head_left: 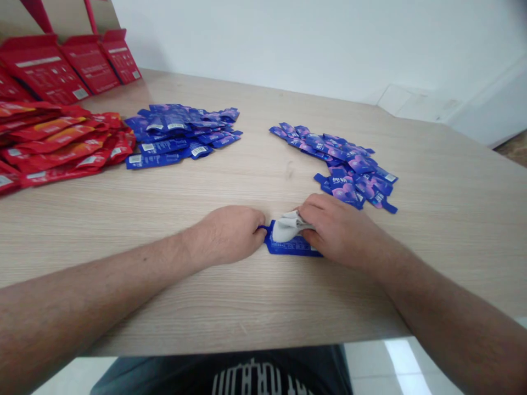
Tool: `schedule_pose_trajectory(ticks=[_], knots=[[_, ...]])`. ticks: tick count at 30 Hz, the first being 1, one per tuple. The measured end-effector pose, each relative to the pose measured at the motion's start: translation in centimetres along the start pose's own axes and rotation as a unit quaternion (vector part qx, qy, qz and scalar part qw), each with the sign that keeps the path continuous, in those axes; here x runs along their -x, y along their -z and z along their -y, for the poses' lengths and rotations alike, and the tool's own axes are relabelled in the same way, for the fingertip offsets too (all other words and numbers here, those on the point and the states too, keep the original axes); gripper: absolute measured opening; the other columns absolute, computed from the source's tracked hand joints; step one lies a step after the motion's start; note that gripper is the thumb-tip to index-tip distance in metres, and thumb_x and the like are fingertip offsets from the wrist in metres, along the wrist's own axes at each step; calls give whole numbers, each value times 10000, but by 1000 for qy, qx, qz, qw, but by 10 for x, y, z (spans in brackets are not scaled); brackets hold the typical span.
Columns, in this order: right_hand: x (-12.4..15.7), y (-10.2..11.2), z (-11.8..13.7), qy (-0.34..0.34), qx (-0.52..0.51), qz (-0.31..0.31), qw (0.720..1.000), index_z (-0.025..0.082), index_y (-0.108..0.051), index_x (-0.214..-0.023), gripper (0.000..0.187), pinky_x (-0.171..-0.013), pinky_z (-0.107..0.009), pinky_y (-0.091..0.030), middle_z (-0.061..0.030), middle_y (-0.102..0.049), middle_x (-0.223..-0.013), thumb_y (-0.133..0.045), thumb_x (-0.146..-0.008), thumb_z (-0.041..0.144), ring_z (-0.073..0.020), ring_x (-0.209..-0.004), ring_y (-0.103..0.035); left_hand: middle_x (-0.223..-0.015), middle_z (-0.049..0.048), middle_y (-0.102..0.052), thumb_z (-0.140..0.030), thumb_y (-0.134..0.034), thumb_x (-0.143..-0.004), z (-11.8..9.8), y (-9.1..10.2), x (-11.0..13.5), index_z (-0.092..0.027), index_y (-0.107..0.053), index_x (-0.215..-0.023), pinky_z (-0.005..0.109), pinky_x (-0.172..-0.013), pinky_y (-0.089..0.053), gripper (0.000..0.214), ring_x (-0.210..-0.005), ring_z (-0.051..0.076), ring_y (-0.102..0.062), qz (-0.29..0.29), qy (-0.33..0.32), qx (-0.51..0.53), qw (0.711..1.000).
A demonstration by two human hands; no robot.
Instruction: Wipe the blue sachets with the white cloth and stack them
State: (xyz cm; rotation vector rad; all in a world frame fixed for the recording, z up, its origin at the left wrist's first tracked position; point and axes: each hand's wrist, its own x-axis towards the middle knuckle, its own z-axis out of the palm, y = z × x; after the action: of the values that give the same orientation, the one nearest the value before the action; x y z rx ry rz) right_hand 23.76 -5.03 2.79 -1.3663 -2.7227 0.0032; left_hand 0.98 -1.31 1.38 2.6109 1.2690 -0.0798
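The left hand [228,235] is holding a closed fist while the right hand [335,230] is pressing down just beside it, fingers curled.

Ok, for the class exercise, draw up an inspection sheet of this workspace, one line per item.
surface: light wood-grain table.
job's things: a blue sachet lying flat under a folded pale cloth; beyond it, a pile of blue sachets and a pile of purple-printed blue sachets.
clutter: a heap of red sachets and open red cartons at the far left.
hands: left hand gripping the sachet's narrow end; right hand closed over the cloth.
cables: nothing seen.
surroundings: white wall; tiled floor.
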Motion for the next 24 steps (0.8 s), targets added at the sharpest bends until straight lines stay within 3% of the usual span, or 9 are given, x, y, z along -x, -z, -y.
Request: schedule_pose_trajectory(ticks=[5,9,14,21,24], knots=[[0,1,7,102,-45,21,994,206,-675,-1014,174,-876,-406,-410,-85,-638,-1027,-568,-887,155,-247,-939,-531,-728,55,-697,-393,-435,-897,2,1,-2,-224,-674,-777,296,-524,-338,316,-633,202,-607,14,6,-2,1000],[2,4,-3,71,-64,38,995,210,-694,-959,159,-866,-381,-408,-63,-643,-988,-620,-843,132,-228,-933,-547,-743,50,-701,-408,-435,-898,1,1,-2,-232,-680,-798,300,-542,-358,318,-647,205,-611,15,-5,4,1000],[-9,-4,10,97,-37,4,995,216,-683,-1083,224,-899,-406,-398,-86,-648,-1076,-508,-948,180,-246,-985,-530,-732,55,-696,-358,-426,-878,0,0,-4,-225,-665,-767,304,-532,-335,295,-652,210,-613,17,8,0,1000],[-2,4,-11,64,-113,54,990,188,-650,-932,145,-872,-349,-432,-60,-634,-976,-610,-813,116,-212,-939,-569,-701,43,-673,-398,-443,-901,3,0,-5,-218,-645,-763,296,-543,-347,304,-624,188,-587,-3,-7,11,1000],[1,6,-12,44,-143,71,986,191,-612,-887,85,-803,-308,-439,-43,-620,-942,-624,-815,147,-191,-880,-575,-727,51,-679,-406,-439,-918,8,-1,-13,-209,-631,-780,295,-549,-357,308,-652,194,-599,-43,20,-3,999]])
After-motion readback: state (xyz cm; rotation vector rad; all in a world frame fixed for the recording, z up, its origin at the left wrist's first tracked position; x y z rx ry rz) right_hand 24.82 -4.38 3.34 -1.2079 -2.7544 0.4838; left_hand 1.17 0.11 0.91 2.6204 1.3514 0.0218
